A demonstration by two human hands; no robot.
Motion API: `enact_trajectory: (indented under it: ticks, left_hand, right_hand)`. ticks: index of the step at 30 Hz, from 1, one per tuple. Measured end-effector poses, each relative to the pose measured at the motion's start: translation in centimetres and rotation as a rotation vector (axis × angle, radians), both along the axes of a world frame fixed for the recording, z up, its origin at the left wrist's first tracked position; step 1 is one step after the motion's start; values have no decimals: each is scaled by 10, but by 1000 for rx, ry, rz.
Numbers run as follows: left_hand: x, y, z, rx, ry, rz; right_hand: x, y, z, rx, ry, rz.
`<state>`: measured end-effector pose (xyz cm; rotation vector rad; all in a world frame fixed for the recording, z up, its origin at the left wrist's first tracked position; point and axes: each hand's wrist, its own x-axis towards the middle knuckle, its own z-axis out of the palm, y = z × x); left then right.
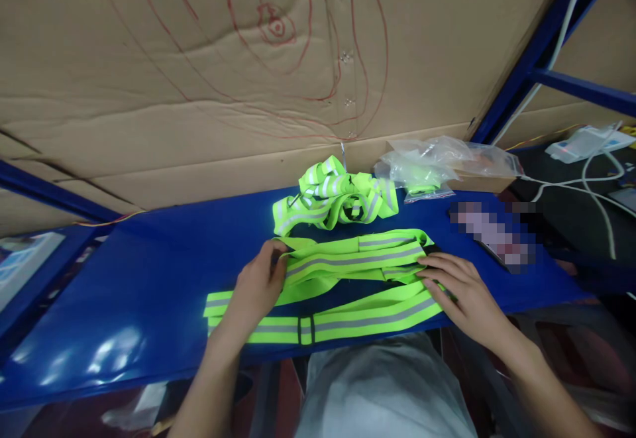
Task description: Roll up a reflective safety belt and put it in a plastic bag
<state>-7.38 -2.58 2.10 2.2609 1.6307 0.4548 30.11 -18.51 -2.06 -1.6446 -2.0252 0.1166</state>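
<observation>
Neon yellow-green elastic straps with a grey reflective stripe (348, 264) lie stretched sideways across the blue table between my hands. At their left end, my left hand (261, 275) is closed, with thumb and fingers pinching the strap. My right hand (460, 285) rests at the right end, fingers stretched out over the strap and touching it. Nearer to me, another length of the strap (377, 317) runs along the table edge, with a black slider buckle (307, 330) on it. Behind them sits a tangled pile of similar reflective straps (332, 196).
Clear plastic bags (432, 160), one with neon material inside, lie by a cardboard box at the back right. A blurred-out phone-like object (491, 236) is on the blue table (149, 266) to the right. A cardboard wall (173, 60) with red drawing rises behind; white cables (591, 179) hang right.
</observation>
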Motion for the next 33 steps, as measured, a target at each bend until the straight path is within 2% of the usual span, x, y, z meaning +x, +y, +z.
enact_trajectory:
  ticks: [4, 8, 11, 14, 16, 18, 20, 23, 25, 28, 33]
  left_hand:
    - [1, 3, -13, 135, 61, -62]
    - [-4, 0, -21, 171, 81, -199]
    - [-15, -8, -15, 257, -17, -255]
    - [-25, -18, -5, 416, -23, -185]
    - [-31, -23, -4, 461, 40, -152]
    - [-39, -26, -12, 421, 119, -165]
    - [-48, -28, -26, 335, 166, -199]
    - [-60, -29, -47, 256, 153, -197]
    - [-66, -28, -55, 260, 135, -175]
    - [-72, -26, -56, 281, 154, -160]
    - [-87, -18, -53, 286, 154, -142]
  right_hand:
    - [-2, -1, -1, -10, -7, 8]
    - [0, -5, 2, -34, 18, 24]
    - [8, -11, 9, -12, 127, 61]
    - [16, -16, 17, 70, 236, 11]
    - [19, -17, 20, 102, 250, -45]
    - [19, -15, 19, 90, 211, -80]
    - [17, -12, 15, 37, 130, -75]
    - [16, -7, 3, -55, -3, -37]
    - [16, -5, -4, -84, -66, -40]
    - [18, -6, -8, -96, -113, -67]
    - [22, -9, -5, -121, -110, -67]
